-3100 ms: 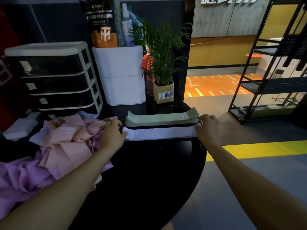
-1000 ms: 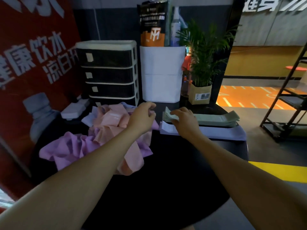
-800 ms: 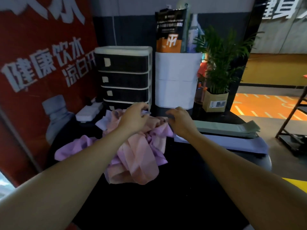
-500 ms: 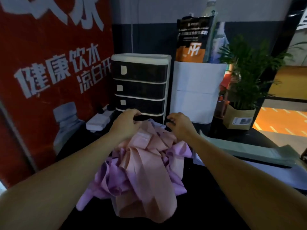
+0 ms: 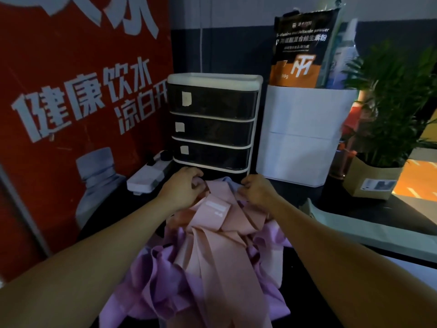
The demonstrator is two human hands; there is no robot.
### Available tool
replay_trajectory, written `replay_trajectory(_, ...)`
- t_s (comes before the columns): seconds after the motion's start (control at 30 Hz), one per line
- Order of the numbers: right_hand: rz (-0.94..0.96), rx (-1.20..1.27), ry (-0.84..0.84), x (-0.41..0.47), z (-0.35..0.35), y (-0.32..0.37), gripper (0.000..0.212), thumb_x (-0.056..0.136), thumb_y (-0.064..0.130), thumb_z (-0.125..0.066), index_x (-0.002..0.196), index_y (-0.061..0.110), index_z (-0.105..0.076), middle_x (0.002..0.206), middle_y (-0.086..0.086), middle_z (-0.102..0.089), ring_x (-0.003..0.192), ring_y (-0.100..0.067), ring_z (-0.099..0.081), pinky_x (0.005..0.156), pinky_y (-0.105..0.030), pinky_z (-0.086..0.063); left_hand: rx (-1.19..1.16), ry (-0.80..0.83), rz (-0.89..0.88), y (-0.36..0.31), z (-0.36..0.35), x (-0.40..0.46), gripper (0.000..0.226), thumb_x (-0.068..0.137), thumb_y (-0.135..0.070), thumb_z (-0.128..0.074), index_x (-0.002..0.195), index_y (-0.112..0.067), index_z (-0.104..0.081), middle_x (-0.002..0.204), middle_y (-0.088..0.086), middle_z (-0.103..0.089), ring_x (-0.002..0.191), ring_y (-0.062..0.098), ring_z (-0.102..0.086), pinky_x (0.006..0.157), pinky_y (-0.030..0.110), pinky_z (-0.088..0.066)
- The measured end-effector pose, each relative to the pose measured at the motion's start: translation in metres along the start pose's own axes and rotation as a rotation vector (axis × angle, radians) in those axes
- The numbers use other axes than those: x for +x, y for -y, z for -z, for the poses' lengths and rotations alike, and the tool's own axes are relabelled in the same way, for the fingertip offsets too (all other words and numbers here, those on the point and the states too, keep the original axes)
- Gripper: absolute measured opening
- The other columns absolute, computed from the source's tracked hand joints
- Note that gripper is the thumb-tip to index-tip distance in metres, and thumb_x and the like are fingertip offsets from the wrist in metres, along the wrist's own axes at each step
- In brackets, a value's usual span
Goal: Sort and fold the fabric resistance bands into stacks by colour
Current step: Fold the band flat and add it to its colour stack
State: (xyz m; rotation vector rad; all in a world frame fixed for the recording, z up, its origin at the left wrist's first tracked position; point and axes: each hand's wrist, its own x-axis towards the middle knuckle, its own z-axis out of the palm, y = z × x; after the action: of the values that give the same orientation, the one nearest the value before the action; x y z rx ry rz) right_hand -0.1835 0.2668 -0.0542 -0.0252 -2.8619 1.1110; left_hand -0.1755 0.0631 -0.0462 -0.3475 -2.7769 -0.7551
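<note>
Pink bands tangled over purple bands, both hands gripping

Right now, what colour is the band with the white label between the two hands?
Pale pink band, lying on purple bands; the head view shows it.

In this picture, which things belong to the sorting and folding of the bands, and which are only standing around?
Part of the job:
- pink bands, gripped by left hand and right hand
- purple bands
- folded green stack

Just standing about:
- drawer unit
- white bin
- potted plant
- power strip
</note>
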Motion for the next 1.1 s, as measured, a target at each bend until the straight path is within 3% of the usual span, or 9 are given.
replay_trajectory(0.1,0.039,0.112,-0.072,-0.013,0.003,0.014,0.018,0.086,0.016,-0.062,0.095,0.003,-0.07,0.083,-0.01,-0.063,0.079,-0.02,-0.056,0.068,-0.022,-0.04,-0.007,-0.008,-0.018,0.002,0.007,-0.007,0.036,0.089,-0.025,-0.058,0.123,-0.013,-0.056,0.124,0.007,-0.053,0.112,0.021,-0.052,0.083,0.018,-0.032)
replay_trajectory(0.2,0.156,0.121,-0.149,-0.022,0.016,0.035,0.02,0.086,-0.002,-0.054,0.097,0.003,-0.07,0.082,-0.005,-0.059,0.078,-0.016,-0.052,0.048,-0.01,-0.037,-0.049,-0.052,-0.043,-0.006,0.023,-0.014,0.038,0.09,-0.022,-0.058,0.127,-0.013,-0.053,0.126,0.008,-0.052,0.112,0.021,-0.053,0.086,0.019,-0.035)
replay_trajectory(0.3,0.248,0.225,-0.266,-0.029,0.039,0.065,0.021,0.086,-0.005,-0.052,0.095,0.002,-0.07,0.081,-0.004,-0.059,0.075,-0.016,-0.053,0.044,-0.009,-0.037,-0.112,-0.087,-0.088,-0.019,0.043,-0.021,0.04,0.09,-0.015,-0.059,0.129,-0.008,-0.051,0.127,0.012,-0.05,0.112,0.023,-0.053,0.085,0.017,-0.034)
replay_trajectory(0.5,0.377,0.313,-0.326,-0.064,0.085,0.11,0.019,0.086,-0.002,-0.056,0.098,0.003,-0.071,0.084,-0.003,-0.061,0.078,-0.015,-0.056,0.065,-0.021,-0.046,-0.247,-0.162,-0.164,-0.057,0.077,-0.035,0.049,0.087,-0.018,-0.064,0.132,-0.009,-0.046,0.128,0.008,-0.049,0.114,0.02,-0.052,0.089,0.025,-0.041)
replay_trajectory(0.6,0.4,0.312,-0.345,-0.082,0.104,0.124,0.02,0.088,0.002,-0.055,0.101,0.006,-0.07,0.086,0.002,-0.061,0.077,-0.008,-0.055,0.061,-0.009,-0.042,-0.343,-0.172,-0.217,-0.078,0.091,-0.046,0.051,0.085,-0.012,-0.067,0.131,-0.009,-0.045,0.123,0.005,-0.049,0.109,0.014,-0.051,0.085,0.018,-0.04)
replay_trajectory(0.7,0.413,0.316,-0.365,-0.097,0.12,0.134,0.02,0.087,0.003,-0.055,0.099,0.006,-0.071,0.085,0.002,-0.062,0.076,-0.01,-0.055,0.068,-0.02,-0.044,-0.419,-0.176,-0.258,-0.095,0.102,-0.055,0.047,0.082,-0.013,-0.07,0.125,-0.012,-0.05,0.107,-0.009,-0.051,0.096,0.004,-0.052,0.071,0.002,-0.04)
replay_trajectory(0.8,0.427,0.345,-0.405,-0.11,0.133,0.141,0.018,0.086,0.002,-0.058,0.098,0.005,-0.071,0.073,0.009,-0.058,0.066,-0.006,-0.052,0.062,-0.018,-0.042,-0.522,-0.152,-0.324,-0.114,0.11,-0.065,0.039,0.081,-0.017,-0.071,0.116,-0.014,-0.053,0.098,-0.016,-0.055,0.088,-0.005,-0.055,0.073,0.004,-0.044)
replay_trajectory(0.93,0.458,0.393,-0.421,-0.128,0.149,0.144,0.017,0.087,0.001,-0.057,0.099,0.002,-0.07,0.087,-0.003,-0.061,0.082,-0.017,-0.055,0.076,-0.032,-0.047,-0.639,-0.156,-0.358,-0.141,0.118,-0.078,0.044,0.08,-0.023,-0.072,0.118,-0.018,-0.049,0.108,-0.01,-0.057,0.095,0.0,-0.057,0.078,0.012,-0.049)
replay_trajectory(1.1,0.44,0.397,-0.409,-0.158,0.167,0.137,0.017,0.089,0.005,-0.058,0.102,0.005,-0.069,0.096,-0.008,-0.063,0.094,-0.026,-0.06,0.09,-0.045,-0.052,-0.605,-0.186,-0.382,-0.162,0.118,-0.09,0.044,0.085,-0.006,-0.063,0.126,-0.009,-0.044,0.109,-0.002,-0.054,0.096,0.011,-0.055,0.074,0.014,-0.046)
